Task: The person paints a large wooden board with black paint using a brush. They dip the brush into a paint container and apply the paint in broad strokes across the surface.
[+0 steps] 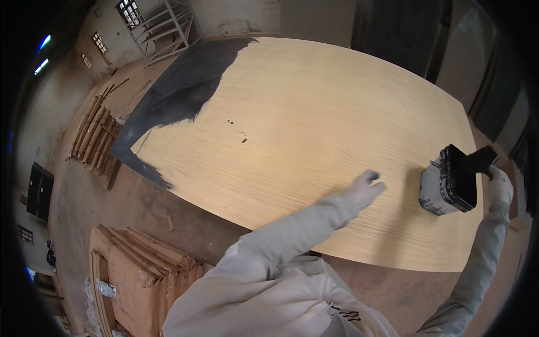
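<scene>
Plywood fills most of the view: a large pale wooden sheet with fine straight grain lies flat as the tabletop, its far left corner, toward eleven o'clock, covered in a dark grey-black coat of paint with a ragged edge. A thin strip of the same dark paint runs along the left edge toward nine o'clock. A few small black drips dot the bare wood near the centre.

At three o'clock a white plastic bucket smeared with black paint sits on the sheet close to its right edge. The right hand, in a pale glove, is raised just beside it and is closed around the handle of a wide black brush whose head rests over the bucket's dark mouth.

The left hand, also in a pale glove with darkened fingertips, hovers over the bare wood just left of the bucket, at about four o'clock from the centre. It is blurred; the fingers look loosely curled and hold nothing, though how wide they stand I cannot tell. Both sleeves are light grey.

Off the sheet, at seven o'clock, a stack of brown cardboard-coloured boards lies on the dusty floor; at nine o'clock a bundle of wooden slats lies there too. A pale metal rack stands at eleven o'clock by the wall.
</scene>
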